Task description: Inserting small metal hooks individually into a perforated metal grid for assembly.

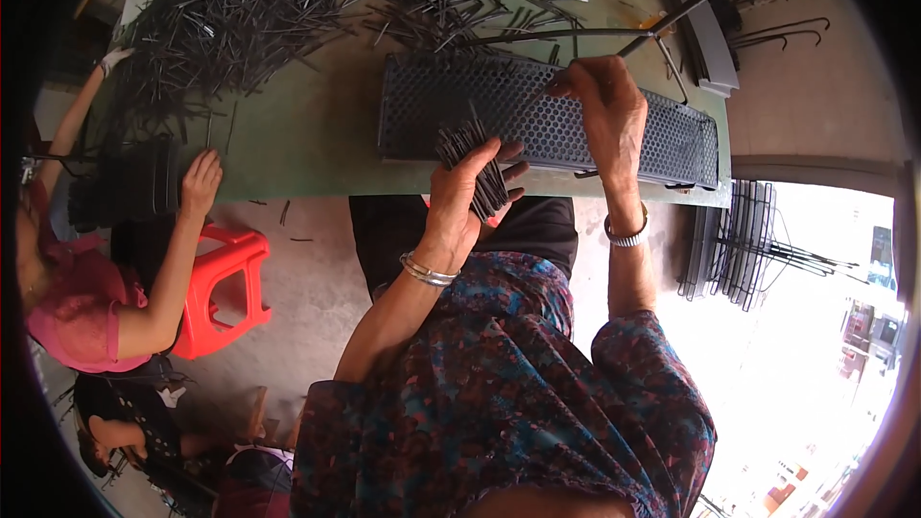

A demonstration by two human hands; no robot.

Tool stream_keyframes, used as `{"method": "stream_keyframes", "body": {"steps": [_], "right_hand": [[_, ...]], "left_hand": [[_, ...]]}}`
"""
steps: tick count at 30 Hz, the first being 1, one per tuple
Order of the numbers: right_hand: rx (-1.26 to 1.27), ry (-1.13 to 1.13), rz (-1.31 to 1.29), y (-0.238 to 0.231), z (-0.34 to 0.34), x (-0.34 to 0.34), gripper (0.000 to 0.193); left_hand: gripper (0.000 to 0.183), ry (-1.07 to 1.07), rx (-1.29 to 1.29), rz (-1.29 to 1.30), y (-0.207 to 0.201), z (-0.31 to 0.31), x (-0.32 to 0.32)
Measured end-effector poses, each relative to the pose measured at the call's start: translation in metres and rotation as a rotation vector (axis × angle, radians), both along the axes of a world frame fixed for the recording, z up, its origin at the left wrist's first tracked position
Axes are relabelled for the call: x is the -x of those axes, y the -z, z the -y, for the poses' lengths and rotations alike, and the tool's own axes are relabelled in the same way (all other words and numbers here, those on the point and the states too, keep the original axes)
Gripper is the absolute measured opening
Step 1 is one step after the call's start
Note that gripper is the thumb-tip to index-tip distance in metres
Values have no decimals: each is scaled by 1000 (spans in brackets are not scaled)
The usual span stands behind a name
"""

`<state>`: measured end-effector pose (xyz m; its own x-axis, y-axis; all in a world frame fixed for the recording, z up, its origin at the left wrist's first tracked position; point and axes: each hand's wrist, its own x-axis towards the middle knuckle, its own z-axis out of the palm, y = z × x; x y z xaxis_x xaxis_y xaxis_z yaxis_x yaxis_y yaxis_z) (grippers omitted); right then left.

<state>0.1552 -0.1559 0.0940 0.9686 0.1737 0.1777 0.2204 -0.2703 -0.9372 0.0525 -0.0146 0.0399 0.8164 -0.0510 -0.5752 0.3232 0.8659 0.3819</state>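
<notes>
My left hand [453,194] is closed around a bundle of thin black rods [489,182], their upper ends fanning out past the thumb. Directly beyond it on the green table lies a long dark rack with a honeycomb of round holes [422,105], its length running left to right. Over the right half of this rack my right hand [614,115] is bent down with fingers pinched together. Whatever those fingertips hold is too thin and dark against the holes to make out.
A large heap of loose black rods [278,10] covers the table's far left. Dark metal bars [662,27] cross above the far right. At left, a person in a pink top [77,317] works beside a red stool [225,288]. Black racks [734,240] stand right.
</notes>
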Motion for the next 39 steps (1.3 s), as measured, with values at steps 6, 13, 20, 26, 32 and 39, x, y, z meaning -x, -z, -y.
{"method": "stream_keyframes", "body": {"steps": [6, 13, 20, 26, 32, 39], "right_hand": [[37, 221, 260, 22, -11, -21, 6], [188, 202, 358, 37, -15, -29, 9], [274, 201, 421, 31, -15, -26, 9], [242, 219, 471, 37, -16, -30, 12], [336, 216, 498, 37, -19, -26, 11], [369, 221, 596, 41, -25, -26, 12]], "left_hand": [[13, 135, 38, 22, 5, 6, 2], [16, 162, 24, -19, 1, 7, 5], [19, 182, -44, -10, 2, 6, 6], [16, 139, -51, 21, 7, 8, 8], [16, 124, -50, 26, 8, 8, 8], [17, 118, -25, -7, 6, 8, 9]]}}
